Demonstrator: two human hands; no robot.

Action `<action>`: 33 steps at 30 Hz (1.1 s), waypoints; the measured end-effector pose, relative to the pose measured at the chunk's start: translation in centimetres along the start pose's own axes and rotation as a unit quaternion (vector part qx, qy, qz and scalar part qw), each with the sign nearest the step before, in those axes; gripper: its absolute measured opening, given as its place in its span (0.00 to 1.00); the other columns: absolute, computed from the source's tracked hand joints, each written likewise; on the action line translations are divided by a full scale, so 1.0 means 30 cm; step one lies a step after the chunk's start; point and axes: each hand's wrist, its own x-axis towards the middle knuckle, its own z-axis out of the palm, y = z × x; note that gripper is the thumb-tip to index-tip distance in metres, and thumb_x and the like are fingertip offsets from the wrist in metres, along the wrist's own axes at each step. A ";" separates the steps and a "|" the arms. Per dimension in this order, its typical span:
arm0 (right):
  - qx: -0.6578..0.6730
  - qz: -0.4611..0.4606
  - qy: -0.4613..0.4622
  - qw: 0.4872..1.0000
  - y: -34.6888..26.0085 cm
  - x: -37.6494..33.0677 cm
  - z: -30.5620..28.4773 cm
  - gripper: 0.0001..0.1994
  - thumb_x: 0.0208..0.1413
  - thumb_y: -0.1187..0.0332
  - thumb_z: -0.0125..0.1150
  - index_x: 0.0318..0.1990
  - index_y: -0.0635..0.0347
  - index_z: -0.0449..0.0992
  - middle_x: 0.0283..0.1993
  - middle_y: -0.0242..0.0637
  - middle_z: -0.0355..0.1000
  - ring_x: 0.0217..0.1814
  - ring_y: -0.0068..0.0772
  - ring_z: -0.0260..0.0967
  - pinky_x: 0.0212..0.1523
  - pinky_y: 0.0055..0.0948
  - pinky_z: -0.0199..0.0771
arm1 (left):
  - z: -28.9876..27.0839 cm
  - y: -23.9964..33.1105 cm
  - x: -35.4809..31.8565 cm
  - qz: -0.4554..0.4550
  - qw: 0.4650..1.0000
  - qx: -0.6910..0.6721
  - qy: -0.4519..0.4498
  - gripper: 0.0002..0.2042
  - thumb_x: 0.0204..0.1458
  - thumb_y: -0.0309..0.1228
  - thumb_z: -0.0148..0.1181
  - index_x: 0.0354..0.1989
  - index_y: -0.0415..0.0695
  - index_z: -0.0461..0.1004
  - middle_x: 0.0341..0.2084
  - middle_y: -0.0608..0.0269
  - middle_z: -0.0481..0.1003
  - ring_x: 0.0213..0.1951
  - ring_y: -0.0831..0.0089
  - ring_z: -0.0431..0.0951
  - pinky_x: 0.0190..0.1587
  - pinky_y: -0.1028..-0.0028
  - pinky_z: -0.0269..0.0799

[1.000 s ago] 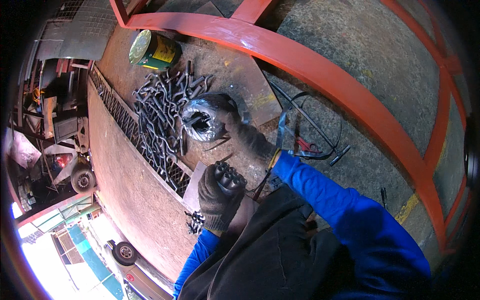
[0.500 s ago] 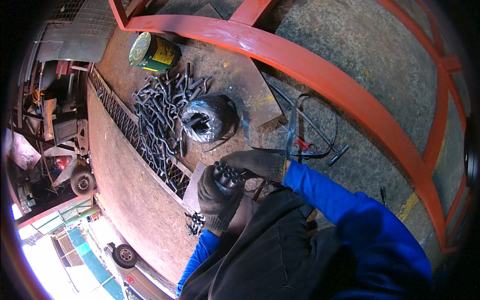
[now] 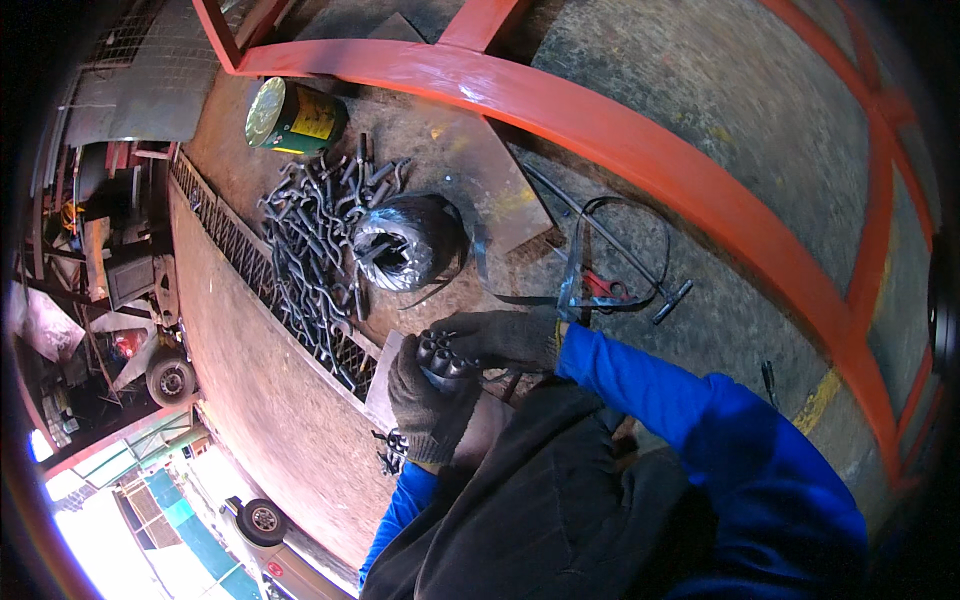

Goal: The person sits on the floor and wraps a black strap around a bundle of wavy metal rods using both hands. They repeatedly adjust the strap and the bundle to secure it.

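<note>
The left hand (image 3: pixel 428 405), in a dark knit glove, has its fingers curled shut around a bunch of short dark metal pieces (image 3: pixel 443 355), their rounded ends poking up out of the fist. The right hand (image 3: pixel 500 338), gloved the same way, lies across the top of that bunch with its fingers bent over the ends, touching them; whether it truly grips one I cannot tell. Both hands work close to the body, over a small flat metal plate (image 3: pixel 385 372) near the grated edge of the steel floor (image 3: pixel 440 150).

Further off on that floor lies a heap of dark metal hooks (image 3: pixel 310 240), and just beside it a coil of binding wire (image 3: pixel 400 245). A yellow-green tin (image 3: pixel 292 118) stands beyond the heap, by the orange steel frame (image 3: pixel 620 150). Red-handled pliers (image 3: pixel 605 290) rest among loose steel straps (image 3: pixel 575 270) to the right.

The risk, as I judge it: the bunch is held loosely upright in one fist, so a piece could slide out and drop through the grating (image 3: pixel 250 270). The strap ends look sharp and lie close to the right sleeve.
</note>
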 end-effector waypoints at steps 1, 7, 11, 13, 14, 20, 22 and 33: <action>0.006 -0.004 -0.001 1.000 0.012 0.004 -0.007 0.27 0.62 0.62 0.60 0.68 0.55 0.63 0.59 0.31 0.71 0.57 0.22 0.69 0.58 0.26 0.72 | -0.002 0.005 0.001 -0.002 1.000 0.007 -0.006 0.45 0.36 0.46 0.76 0.61 0.36 0.61 0.48 0.44 0.71 0.50 0.46 0.73 0.51 0.53 0.70; 0.053 -0.060 -0.044 0.996 0.001 -0.018 -0.015 0.26 0.65 0.61 0.57 0.67 0.60 0.63 0.62 0.36 0.68 0.62 0.28 0.67 0.62 0.30 0.69 | -0.025 0.028 0.014 0.000 0.999 0.045 -0.023 0.43 0.34 0.40 0.77 0.60 0.39 0.62 0.48 0.46 0.73 0.50 0.49 0.75 0.50 0.58 0.72; -0.030 0.084 0.181 0.979 -0.038 -0.020 -0.021 0.24 0.64 0.63 0.54 0.65 0.61 0.64 0.61 0.40 0.68 0.60 0.35 0.70 0.60 0.34 0.72 | -0.032 0.045 0.022 0.003 0.999 0.046 -0.022 0.40 0.38 0.43 0.75 0.58 0.35 0.63 0.44 0.45 0.74 0.46 0.47 0.75 0.48 0.55 0.71; -0.477 -0.127 0.134 0.859 -0.015 -0.089 -0.021 0.20 0.68 0.63 0.45 0.63 0.60 0.66 0.53 0.44 0.71 0.52 0.36 0.72 0.52 0.35 0.74 | -0.033 0.047 0.027 0.010 0.999 0.046 -0.024 0.40 0.39 0.44 0.75 0.57 0.34 0.64 0.43 0.45 0.73 0.45 0.47 0.75 0.48 0.54 0.71; -0.660 -0.224 0.092 0.711 -0.006 -0.121 -0.016 0.19 0.70 0.63 0.41 0.62 0.60 0.67 0.50 0.46 0.73 0.48 0.37 0.74 0.48 0.35 0.75 | -0.034 0.046 0.019 0.008 0.998 0.050 -0.021 0.40 0.39 0.44 0.75 0.57 0.34 0.64 0.43 0.44 0.73 0.45 0.47 0.75 0.48 0.54 0.71; -0.633 -0.133 0.066 0.759 -0.020 -0.268 0.071 0.13 0.62 0.58 0.53 0.49 0.49 0.77 0.38 0.46 0.75 0.44 0.47 0.75 0.41 0.44 0.74 | -0.001 0.005 0.013 0.002 1.000 -0.017 -0.005 0.40 0.40 0.45 0.74 0.58 0.33 0.62 0.43 0.44 0.73 0.45 0.46 0.74 0.48 0.53 0.70; -0.602 -0.172 0.159 0.764 0.033 -0.281 0.059 0.11 0.58 0.55 0.58 0.43 0.46 0.80 0.34 0.47 0.74 0.41 0.49 0.75 0.39 0.45 0.73 | -0.008 0.024 0.031 0.011 1.000 -0.004 -0.010 0.40 0.40 0.45 0.74 0.58 0.33 0.62 0.43 0.44 0.73 0.45 0.46 0.74 0.48 0.53 0.70; -0.768 -0.141 0.213 0.587 0.103 -0.195 -0.032 0.10 0.58 0.57 0.57 0.31 0.50 0.79 0.29 0.45 0.74 0.32 0.54 0.71 0.34 0.53 0.67 | -0.024 0.037 0.019 0.018 0.999 -0.010 0.024 0.41 0.40 0.44 0.76 0.58 0.33 0.63 0.43 0.45 0.76 0.45 0.48 0.77 0.47 0.57 0.73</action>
